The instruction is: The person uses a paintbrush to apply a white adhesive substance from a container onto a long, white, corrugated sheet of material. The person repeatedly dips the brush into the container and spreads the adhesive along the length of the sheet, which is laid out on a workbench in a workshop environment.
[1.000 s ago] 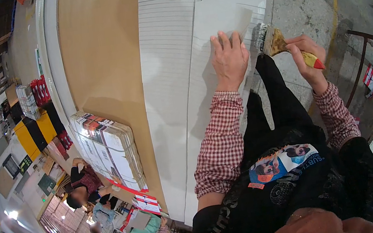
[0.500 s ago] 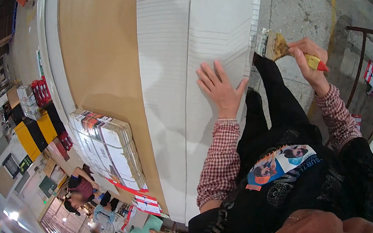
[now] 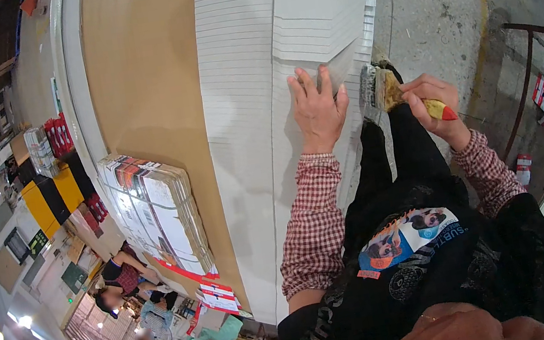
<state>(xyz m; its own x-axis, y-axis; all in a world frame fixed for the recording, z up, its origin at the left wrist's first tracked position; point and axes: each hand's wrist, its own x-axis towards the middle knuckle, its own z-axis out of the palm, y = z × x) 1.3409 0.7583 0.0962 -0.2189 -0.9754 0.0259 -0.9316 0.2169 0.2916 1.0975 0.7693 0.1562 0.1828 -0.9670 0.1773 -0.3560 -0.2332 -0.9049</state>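
Observation:
A long row of overlapping white paper or card sheets (image 3: 234, 105) lies on the brown table, their edges fanned in close steps. On top sits a second stack of white sheets (image 3: 314, 2) with angled edges. My left hand (image 3: 318, 117) rests on the white sheets, fingers stretched forward and touching the lowest angled edges. A wide flat paintbrush (image 3: 388, 88) is in my right hand (image 3: 433, 110), its fingers wrapped round the yellow handle with a red end. The brush's pale bristles meet the right edge of the sheets, near my left hand.
A strapped bundle of printed sheets (image 3: 159, 215) lies on the brown tabletop (image 3: 144, 69) to the left. Red-and-white printed pieces (image 3: 217, 298) are beside it. A rusty metal frame (image 3: 527, 89) stands on the concrete floor at right. Several people work at the lower left.
The brush has moved left and nearer me along the sheets' right edge. My left hand has shifted slightly, its fingers closer together. The angled edges now lie closer to me.

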